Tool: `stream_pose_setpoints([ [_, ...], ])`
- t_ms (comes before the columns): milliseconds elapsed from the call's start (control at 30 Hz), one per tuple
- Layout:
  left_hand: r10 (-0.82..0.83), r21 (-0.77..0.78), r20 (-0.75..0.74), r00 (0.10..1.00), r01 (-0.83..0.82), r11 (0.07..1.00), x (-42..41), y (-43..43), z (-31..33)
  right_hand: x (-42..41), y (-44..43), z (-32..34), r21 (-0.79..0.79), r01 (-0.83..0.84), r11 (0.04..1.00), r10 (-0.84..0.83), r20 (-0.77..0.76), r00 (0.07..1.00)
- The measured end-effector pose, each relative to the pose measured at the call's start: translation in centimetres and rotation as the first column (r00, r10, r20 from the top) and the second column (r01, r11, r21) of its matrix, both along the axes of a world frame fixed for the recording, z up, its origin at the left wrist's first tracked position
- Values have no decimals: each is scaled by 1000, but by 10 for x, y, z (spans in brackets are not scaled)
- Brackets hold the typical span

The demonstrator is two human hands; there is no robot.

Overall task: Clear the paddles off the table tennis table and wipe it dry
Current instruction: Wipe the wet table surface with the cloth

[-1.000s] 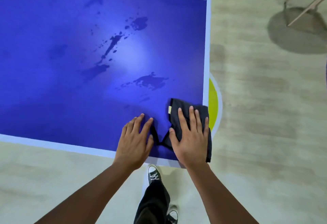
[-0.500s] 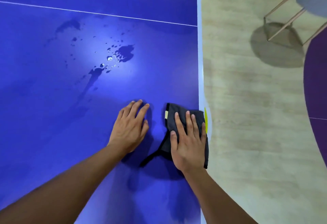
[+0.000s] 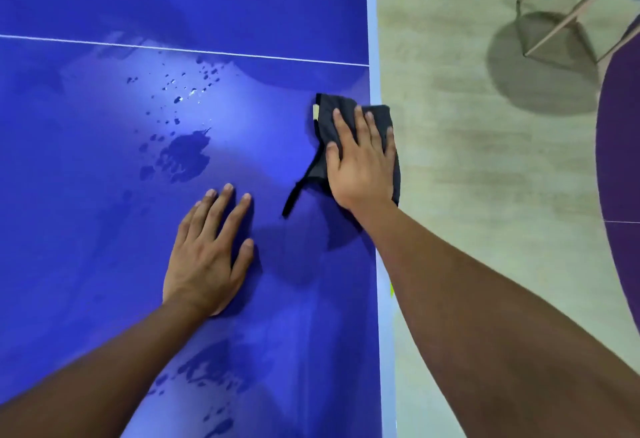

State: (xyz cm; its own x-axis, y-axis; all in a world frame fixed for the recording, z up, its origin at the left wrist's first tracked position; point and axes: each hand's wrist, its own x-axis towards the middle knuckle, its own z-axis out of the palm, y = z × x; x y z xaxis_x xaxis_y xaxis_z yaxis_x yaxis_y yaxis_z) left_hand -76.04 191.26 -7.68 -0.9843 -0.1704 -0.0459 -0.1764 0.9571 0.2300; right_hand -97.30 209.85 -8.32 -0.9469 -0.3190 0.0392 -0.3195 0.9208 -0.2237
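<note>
A wet blue table tennis table (image 3: pixel 86 264) fills the left side. A dark puddle (image 3: pixel 185 157) with scattered droplets lies just beyond the left hand (image 3: pixel 207 257), which presses flat on bare surface, fingers straight and spread. A second wet patch (image 3: pixel 207 373) is partly covered by the left forearm. Well apart, at the table's white right border, the right hand (image 3: pixel 363 167) lies flat on a crumpled dark grey cloth (image 3: pixel 327 126), hiding most of it; the cloth overhangs the edge. Over the pale wooden floor (image 3: pixel 450 195), a metal-legged seat (image 3: pixel 554 25) and a curved purple surface (image 3: pixel 623 160) are cut off by the frame.
</note>
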Motion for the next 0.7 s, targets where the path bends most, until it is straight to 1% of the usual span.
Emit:
stream_pose_setpoints([
  [200, 14, 9, -30, 999, -13, 1000, -5, 0, -2, -111, -41, 3, 15, 17, 1000, -18, 39, 999],
  [367, 15, 18, -55, 998, -14, 1000, -7, -1, -5, -141, -50, 3, 18, -10, 1000, 9, 48, 999],
  [500, 7, 13, -45, 999, -7, 1000, -5, -4, -5, -113, -41, 6, 7, -32, 999, 32, 58, 998],
  [700, 17, 23, -37, 999, -16, 1000, -5, -3, -2, 8, -6, 9, 45, -40, 998, 37, 62, 997],
])
